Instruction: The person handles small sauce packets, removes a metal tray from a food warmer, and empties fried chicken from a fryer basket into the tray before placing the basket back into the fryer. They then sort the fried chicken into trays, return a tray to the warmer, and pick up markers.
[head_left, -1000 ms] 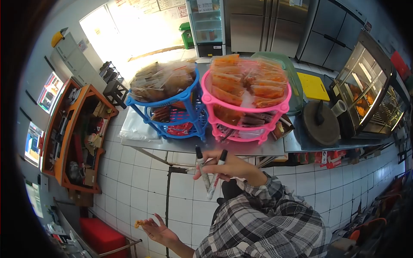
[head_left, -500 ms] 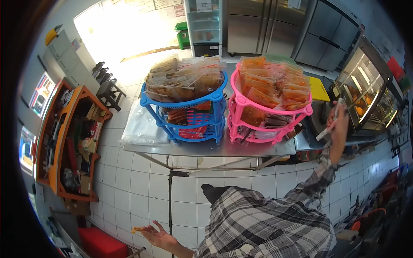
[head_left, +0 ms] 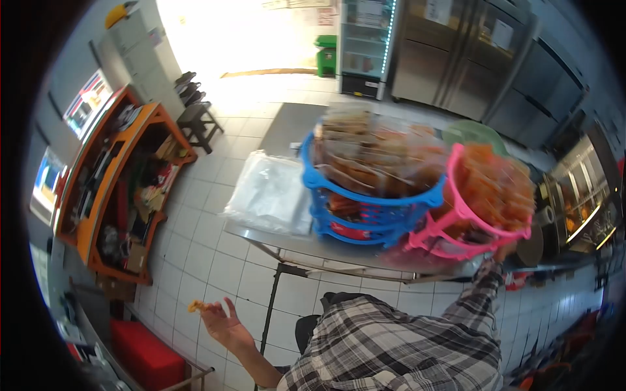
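Note:
At the lower left, my left hand (head_left: 226, 324) pinches a small piece of fried food (head_left: 196, 305) over the tiled floor. My right hand (head_left: 505, 251) reaches to the right, beside the lower right side of the pink basket rack (head_left: 456, 218); its fingers are mostly hidden, and no pens show. Packets of orange food (head_left: 493, 186) fill the pink rack's top. To its left stands the blue basket rack (head_left: 365, 202), with packets of brown food (head_left: 378, 153) on top. Clear plastic bags (head_left: 270, 192) lie on the metal table (head_left: 287, 124), left of the blue rack.
An orange shelf unit (head_left: 147, 189) and a dark stool (head_left: 199, 120) stand on the left. A red seat (head_left: 143, 355) is at the lower left. A glass food warmer (head_left: 580, 189) stands at the right, with steel fridges (head_left: 437, 58) at the back.
The view has swung left. My right hand, which held two marker pens in front of the racks, has moved right and down beside the pink rack. My left hand still holds the food.

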{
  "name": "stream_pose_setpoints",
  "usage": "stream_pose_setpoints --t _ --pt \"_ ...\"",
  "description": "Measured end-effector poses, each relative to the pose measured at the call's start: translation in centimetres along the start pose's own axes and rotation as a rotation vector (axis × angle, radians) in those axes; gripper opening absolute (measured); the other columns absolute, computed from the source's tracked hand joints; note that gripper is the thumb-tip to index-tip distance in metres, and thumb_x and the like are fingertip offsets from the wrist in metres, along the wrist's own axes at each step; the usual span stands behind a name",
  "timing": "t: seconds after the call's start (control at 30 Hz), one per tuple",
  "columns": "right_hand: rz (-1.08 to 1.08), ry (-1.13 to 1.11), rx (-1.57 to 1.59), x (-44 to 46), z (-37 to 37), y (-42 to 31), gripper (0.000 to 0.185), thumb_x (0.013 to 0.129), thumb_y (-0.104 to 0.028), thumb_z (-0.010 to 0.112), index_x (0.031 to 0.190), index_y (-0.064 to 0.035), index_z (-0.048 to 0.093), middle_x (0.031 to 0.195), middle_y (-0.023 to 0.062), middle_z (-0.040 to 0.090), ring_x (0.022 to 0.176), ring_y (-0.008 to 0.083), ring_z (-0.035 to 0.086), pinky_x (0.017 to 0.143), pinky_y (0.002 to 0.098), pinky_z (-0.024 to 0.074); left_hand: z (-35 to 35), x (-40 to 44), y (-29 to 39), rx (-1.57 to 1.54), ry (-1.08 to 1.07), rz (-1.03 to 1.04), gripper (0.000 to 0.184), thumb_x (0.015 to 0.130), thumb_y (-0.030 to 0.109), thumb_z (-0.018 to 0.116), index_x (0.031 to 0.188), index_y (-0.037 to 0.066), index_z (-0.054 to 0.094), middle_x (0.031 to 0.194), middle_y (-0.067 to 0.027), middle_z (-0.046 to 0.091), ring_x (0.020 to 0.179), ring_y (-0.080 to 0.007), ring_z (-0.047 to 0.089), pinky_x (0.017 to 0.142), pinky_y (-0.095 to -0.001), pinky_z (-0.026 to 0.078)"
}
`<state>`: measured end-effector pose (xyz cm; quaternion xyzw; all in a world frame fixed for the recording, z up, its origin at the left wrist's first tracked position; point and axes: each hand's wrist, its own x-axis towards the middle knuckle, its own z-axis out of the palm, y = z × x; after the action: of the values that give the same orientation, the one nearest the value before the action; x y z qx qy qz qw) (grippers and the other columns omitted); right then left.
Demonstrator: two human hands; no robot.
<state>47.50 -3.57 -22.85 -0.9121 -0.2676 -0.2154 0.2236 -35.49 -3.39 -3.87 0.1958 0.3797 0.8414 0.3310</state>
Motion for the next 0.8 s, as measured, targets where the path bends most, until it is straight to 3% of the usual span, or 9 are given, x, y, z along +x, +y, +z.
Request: stream_pose_setpoints --t 0.23,0.43,0.53,0.7,0.73,0.8 --pt "0.125 0.303 -0.040 -2.0 -7.1 -7.8 0.037 0.084 -0.036 0.063 0.110 -0.0088 0.060 0.089 0.0125 0.065 0.075 0.0251 0.064 0.059 0.0397 0.0519 1.8 9.0 -1.1 0.070 -0.008 -0.012 0.024 0.094 0.026 0.059 0.111 0.009 0.058 0.096 0.0011 0.059 0.093 -0.0096 0.057 0.096 -0.0393 0.047" --pt "0.161 0.753 0.067 -10.8 -20.4 -24.8 0.036 0.085 -0.032 0.065 0.109 -0.0063 0.058 0.089 0.0105 0.063 0.075 0.0225 0.061 0.060 0.0383 0.0503 1.6 20.0 -0.9 0.105 -0.048 0.005 0.023 0.092 0.017 0.063 0.111 0.005 0.060 0.097 -0.0020 0.062 0.092 -0.0100 0.058 0.093 -0.0331 0.047" --pt "0.147 0.916 0.101 -16.4 -27.2 -32.3 0.035 0.085 -0.030 0.066 0.108 -0.0050 0.056 0.088 0.0095 0.062 0.075 0.0213 0.059 0.061 0.0375 0.0496 1.1 25.2 1.2 0.183 -0.053 0.019 0.021 0.088 0.011 0.067 0.105 -0.001 0.062 0.095 -0.0046 0.063 0.092 -0.0099 0.058 0.089 -0.0227 0.045" --pt "0.079 1.019 0.053 -23.7 -36.5 -43.9 0.035 0.086 -0.027 0.068 0.107 -0.0029 0.054 0.088 0.0078 0.059 0.075 0.0191 0.056 0.063 0.0363 0.0483 -1.5 33.4 5.0 0.276 -0.164 0.116 0.019 0.085 0.009 0.070 0.100 0.000 0.063 0.096 -0.0062 0.065 0.095 -0.0144 0.059 0.093 -0.0340 0.044" --pt "0.081 0.962 0.115 -24.6 -37.7 -46.2 0.035 0.086 -0.026 0.068 0.107 -0.0024 0.053 0.087 0.0074 0.059 0.075 0.0187 0.056 0.063 0.0360 0.0481 -1.9 35.2 5.4 0.282 -0.184 0.121 0.019 0.084 0.008 0.070 0.100 0.000 0.063 0.096 -0.0063 0.065 0.095 -0.0144 0.060 0.094 -0.0340 0.044" --pt "0.289 0.567 1.078 -26.2 -39.2 -50.6 0.048 0.083 -0.034 0.071 0.112 0.0003 0.053 0.083 0.0136 0.060 0.071 0.0257 0.059 0.057 0.0413 0.0485 -2.8 38.1 6.0 0.294 -0.213 0.124 0.019 0.084 0.007 0.071 0.099 0.000 0.063 0.095 -0.0064 0.065 0.094 -0.0145 0.060 0.095 -0.0340 0.043"
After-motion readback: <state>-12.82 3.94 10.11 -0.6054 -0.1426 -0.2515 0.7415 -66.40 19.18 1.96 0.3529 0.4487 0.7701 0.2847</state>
